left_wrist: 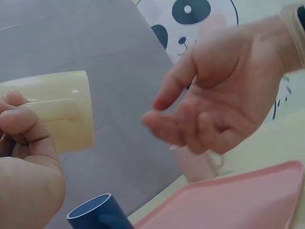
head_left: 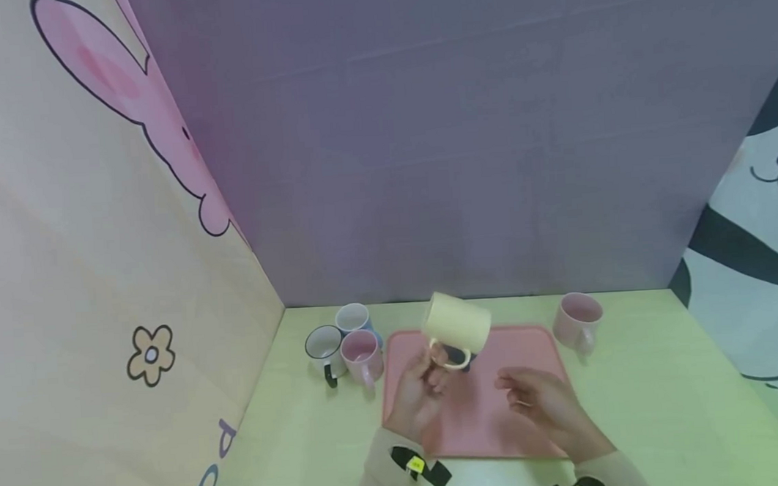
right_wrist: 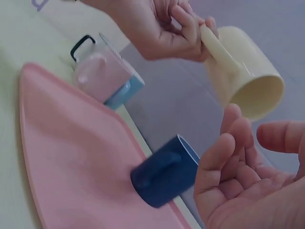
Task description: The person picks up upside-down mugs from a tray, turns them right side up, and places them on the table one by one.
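My left hand (head_left: 420,394) grips the handle of a pale yellow mug (head_left: 458,321) and holds it tipped on its side above a pink tray (head_left: 503,413). In the right wrist view the yellow mug (right_wrist: 248,71) has its mouth turned toward my right hand (right_wrist: 257,186). That right hand (head_left: 546,407) hovers over the tray's right part, fingers loosely bent, touching nothing. A dark blue mug (right_wrist: 164,171) stands on the tray; the held mug mostly hides it in the head view.
Left of the tray stand a white mug with a black handle (head_left: 325,345), a pink mug (head_left: 362,353) and a light blue mug (head_left: 353,317), close together. Another pink mug (head_left: 576,320) stands beyond the tray's back right corner. A grey wall (head_left: 457,159) rises behind the table.
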Tool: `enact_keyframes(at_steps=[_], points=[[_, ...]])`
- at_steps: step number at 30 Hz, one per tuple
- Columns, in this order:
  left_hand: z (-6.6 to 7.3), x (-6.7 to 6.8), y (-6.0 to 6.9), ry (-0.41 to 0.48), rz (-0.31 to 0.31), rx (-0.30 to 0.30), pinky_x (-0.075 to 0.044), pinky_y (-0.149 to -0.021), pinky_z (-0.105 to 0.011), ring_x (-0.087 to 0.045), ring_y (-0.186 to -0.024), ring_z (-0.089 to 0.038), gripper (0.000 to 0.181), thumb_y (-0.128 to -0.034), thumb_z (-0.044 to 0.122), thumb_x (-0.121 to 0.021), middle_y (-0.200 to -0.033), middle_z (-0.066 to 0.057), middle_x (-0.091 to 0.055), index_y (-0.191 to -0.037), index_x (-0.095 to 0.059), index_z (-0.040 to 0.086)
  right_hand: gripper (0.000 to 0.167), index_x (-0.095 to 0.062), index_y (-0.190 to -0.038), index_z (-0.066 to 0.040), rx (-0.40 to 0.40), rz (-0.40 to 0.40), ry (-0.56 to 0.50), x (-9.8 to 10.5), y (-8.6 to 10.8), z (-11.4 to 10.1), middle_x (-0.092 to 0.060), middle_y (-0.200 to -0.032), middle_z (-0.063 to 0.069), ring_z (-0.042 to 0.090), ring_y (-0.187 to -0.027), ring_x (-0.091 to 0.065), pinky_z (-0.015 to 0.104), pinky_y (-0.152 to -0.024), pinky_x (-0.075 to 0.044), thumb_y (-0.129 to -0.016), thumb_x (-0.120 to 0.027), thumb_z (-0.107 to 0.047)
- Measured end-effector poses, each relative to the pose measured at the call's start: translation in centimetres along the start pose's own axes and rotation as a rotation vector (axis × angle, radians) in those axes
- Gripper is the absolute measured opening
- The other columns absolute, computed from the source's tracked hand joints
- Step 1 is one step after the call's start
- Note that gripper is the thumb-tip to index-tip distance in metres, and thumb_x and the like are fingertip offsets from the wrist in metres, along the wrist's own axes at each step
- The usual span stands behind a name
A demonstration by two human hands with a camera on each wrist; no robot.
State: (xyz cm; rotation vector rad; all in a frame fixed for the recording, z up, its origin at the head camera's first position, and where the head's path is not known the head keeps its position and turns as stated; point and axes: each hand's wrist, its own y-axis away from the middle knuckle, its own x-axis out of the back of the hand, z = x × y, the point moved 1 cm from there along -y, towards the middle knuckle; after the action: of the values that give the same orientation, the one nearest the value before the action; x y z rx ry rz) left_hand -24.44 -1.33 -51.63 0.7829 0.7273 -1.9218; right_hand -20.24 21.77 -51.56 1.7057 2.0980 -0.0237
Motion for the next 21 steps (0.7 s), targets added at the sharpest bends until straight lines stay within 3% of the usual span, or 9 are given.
enact_keyframes(at_steps=[9, 15, 21], points=[[-0.4, -1.0, 0.4, 0.086, -0.045, 0.006, -0.036, -0.054, -0.009, -0.043, -0.061, 0.005, 0.029, -0.1129, 0.023, -0.031, -0.087, 0.013, -0.061, -0.098, -0.056, 0.018, 0.027, -0.068, -0.119, -0.017, -0.032, -0.095, -0.145, -1.8, 0.0, 0.0, -0.074, -0.114, -0.004, 0.006, -0.090, -0.063, 0.022, -0.085, -0.054, -0.111, -0.043, -0.024], [-0.8, -1.5, 0.4, 0.148, -0.078, 0.014, -0.037, -0.055, -0.008, -0.043, -0.061, 0.005, 0.028, -0.1125, 0.025, -0.034, -0.088, 0.012, -0.063, -0.099, -0.058, 0.019, 0.029, -0.065, -0.122, -0.016, -0.024, -0.096, -0.216, -3.0, 0.2, -0.4, -0.072, -0.117, -0.004, 0.005, -0.092, -0.062, 0.021, -0.085, -0.053, -0.112, -0.040, -0.029], [-1.2, -1.7, 0.4, 0.164, -0.119, 0.007, -0.037, -0.057, -0.008, -0.044, -0.061, 0.006, 0.038, -0.1138, 0.021, -0.024, -0.088, 0.012, -0.063, -0.098, -0.058, 0.019, 0.031, -0.061, -0.124, -0.017, -0.021, -0.103, -0.238, -3.7, 0.3, -0.8, -0.069, -0.120, -0.004, 0.006, -0.094, -0.059, 0.020, -0.085, -0.051, -0.112, -0.037, -0.031]])
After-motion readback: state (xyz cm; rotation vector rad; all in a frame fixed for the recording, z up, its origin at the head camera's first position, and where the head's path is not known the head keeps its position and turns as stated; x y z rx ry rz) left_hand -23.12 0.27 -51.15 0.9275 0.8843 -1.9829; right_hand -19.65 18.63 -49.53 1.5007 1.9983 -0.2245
